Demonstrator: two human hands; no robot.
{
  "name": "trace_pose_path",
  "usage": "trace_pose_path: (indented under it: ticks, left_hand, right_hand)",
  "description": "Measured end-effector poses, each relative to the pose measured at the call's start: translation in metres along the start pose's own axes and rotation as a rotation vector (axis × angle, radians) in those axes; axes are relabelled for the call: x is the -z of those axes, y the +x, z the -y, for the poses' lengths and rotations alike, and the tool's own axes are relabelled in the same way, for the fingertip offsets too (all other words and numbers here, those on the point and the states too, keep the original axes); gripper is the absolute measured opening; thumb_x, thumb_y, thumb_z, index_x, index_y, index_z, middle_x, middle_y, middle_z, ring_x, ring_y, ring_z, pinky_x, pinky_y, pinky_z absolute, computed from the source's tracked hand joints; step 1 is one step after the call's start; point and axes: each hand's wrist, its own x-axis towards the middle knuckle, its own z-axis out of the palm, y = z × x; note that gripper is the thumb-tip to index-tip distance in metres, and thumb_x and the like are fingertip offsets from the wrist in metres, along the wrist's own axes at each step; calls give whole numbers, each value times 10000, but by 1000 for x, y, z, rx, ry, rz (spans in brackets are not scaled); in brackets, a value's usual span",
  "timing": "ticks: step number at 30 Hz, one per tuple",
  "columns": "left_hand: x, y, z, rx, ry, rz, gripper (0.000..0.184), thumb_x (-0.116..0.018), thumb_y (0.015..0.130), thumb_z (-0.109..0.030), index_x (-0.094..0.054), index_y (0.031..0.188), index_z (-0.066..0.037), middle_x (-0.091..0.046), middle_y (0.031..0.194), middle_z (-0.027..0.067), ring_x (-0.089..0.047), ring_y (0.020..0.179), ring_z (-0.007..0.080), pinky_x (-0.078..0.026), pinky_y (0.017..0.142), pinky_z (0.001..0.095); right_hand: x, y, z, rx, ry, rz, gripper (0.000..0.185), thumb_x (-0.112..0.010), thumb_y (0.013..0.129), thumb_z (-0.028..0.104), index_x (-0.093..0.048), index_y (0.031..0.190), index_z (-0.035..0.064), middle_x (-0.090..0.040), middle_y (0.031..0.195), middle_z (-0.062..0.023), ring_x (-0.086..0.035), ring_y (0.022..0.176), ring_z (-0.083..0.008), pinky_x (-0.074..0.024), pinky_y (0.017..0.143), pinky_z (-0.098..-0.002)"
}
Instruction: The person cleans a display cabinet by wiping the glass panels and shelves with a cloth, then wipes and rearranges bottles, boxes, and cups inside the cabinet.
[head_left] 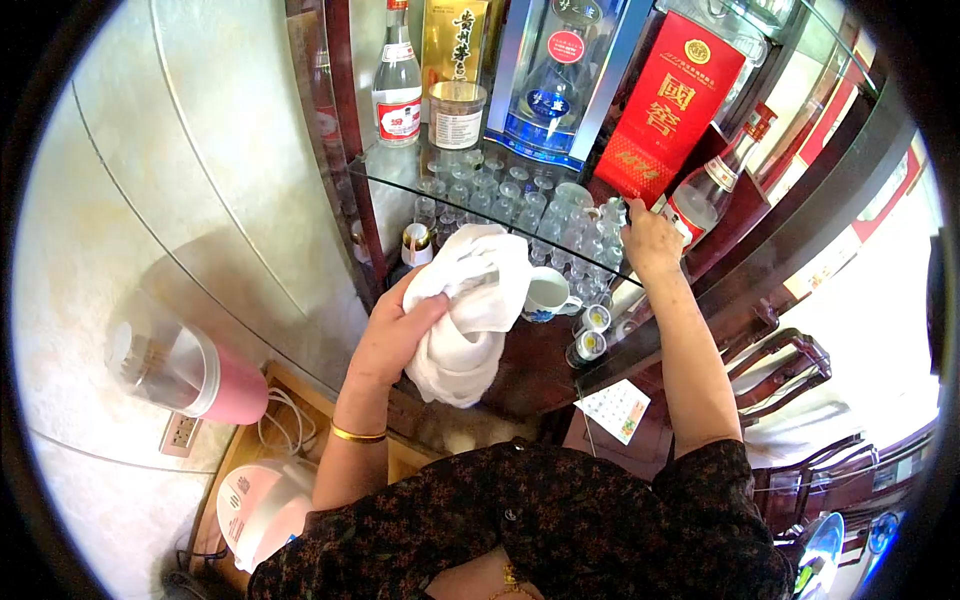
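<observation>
My left hand (398,335) is closed around a bunched white cloth (468,325), held in front of the cabinet below the glass shelf's edge. My right hand (653,243) reaches to the right end of the glass shelf (500,222). Its fingers are bent and meet the lower end of a tall red box (672,105); whether they grip anything is hidden. Right beside that hand, a clear bottle with a red cap and a red-and-white label (705,195) leans in my view.
Above the shelf edge are another clear bottle (397,95), a gold box (452,50), a round tub (457,118) and a blue box (560,85). Several small stemmed glasses (505,200) and a white mug (547,293) stand below. A pink-based appliance (235,385) is at left.
</observation>
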Motion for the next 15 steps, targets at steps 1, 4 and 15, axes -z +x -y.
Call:
trace_pose_path:
  ticks: [1,4,15]
  left_hand:
    - [-2,-1,-2,6,-44,0,411,-549,862,-138,-469,1233,18,-570,1090,63,-543,951,125,-444,833,264]
    - [-12,-3,-18,-53,-91,83,430,-554,862,-151,-456,1243,23,-569,1096,67,-543,954,126,-445,833,264]
    - [-59,45,-33,-260,-70,220,524,-390,962,-327,-305,1344,20,-454,1256,121,-443,1138,162,-351,963,282]
  right_hand:
    - [0,-2,-2,11,18,-36,213,-457,823,132,-558,1004,83,-656,814,-188,-653,787,-330,-512,698,-444]
    - [0,-7,-6,33,50,-89,231,-498,818,161,-573,1022,82,-638,829,-180,-647,786,-324,-509,700,-444]
    - [40,-65,87,564,1494,-66,673,-628,774,132,-307,1365,121,-327,1330,-136,-376,1197,-279,-407,919,-377]
